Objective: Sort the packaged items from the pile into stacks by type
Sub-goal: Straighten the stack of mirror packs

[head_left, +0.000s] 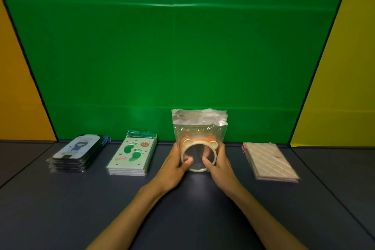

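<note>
A stack of clear bags with round bear-eared mirrors (pixel 199 140) stands at the table's middle, by the green backdrop. My left hand (pixel 174 165) grips its left side with the thumb on the front. My right hand (pixel 219 165) grips its right side, thumb on the front too. To the left lies a stack of green "BEAR" footprint packs (pixel 132 155). Further left sits a stack of dark-edged packs with a cartoon figure (pixel 78 153). On the right lies a stack of pink quilted packs (pixel 269 161).
The dark blue table (pixel 186 209) runs toward me between my forearms. A green backdrop (pixel 174 57) rises just behind the stacks, with yellow panels (pixel 345 87) on both sides.
</note>
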`<state>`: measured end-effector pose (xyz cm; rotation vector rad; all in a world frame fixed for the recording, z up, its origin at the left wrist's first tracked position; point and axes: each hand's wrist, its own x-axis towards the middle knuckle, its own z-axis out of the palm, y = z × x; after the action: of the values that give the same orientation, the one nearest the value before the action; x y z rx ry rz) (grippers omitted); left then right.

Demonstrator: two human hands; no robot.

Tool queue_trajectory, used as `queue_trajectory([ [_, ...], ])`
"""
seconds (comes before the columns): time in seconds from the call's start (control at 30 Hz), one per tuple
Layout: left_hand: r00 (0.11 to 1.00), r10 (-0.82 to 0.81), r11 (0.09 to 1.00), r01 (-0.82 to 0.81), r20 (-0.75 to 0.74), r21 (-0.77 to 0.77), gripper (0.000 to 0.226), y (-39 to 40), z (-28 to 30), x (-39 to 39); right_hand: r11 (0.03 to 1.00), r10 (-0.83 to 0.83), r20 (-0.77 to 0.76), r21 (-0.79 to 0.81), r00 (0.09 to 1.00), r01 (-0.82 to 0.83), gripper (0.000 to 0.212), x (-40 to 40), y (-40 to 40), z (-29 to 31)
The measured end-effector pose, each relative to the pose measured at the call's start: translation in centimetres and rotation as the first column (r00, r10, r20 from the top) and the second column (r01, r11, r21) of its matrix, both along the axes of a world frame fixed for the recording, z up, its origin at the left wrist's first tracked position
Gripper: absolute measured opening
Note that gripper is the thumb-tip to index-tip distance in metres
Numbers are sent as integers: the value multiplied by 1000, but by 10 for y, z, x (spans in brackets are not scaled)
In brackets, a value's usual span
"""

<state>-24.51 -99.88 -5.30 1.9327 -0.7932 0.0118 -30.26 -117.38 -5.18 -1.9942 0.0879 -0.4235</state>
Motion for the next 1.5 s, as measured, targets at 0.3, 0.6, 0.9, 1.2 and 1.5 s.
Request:
queue_trajectory([
  [0.3, 962, 99, 986, -129, -253, -106, 49, -1, 12, 3, 999, 30, -130, -24, 991, -33, 45, 6, -13, 26],
  [0.6, 836, 190, 981, -143, -514, 129, 40, 7, 25, 14, 985, 162, -421, 14, 893, -171, 27, 9, -12, 41],
  [0.9, 798, 274, 959, -184, -537, 215, 49, 6, 36, 10, 989, 57, -536, -83, 842, -120, 24, 11, -13, 46],
  [1.2, 898, 401, 845, -287, -179, 451, 24, 1, 45, 10, 917, -43, -535, -355, 844, -179, 21, 12, -6, 63],
  [1.5, 914, 401, 788, -311, -60, 531, 39, 7, 42, 18, 851, -93, -576, -469, 812, -235, 21, 16, -8, 67],
])
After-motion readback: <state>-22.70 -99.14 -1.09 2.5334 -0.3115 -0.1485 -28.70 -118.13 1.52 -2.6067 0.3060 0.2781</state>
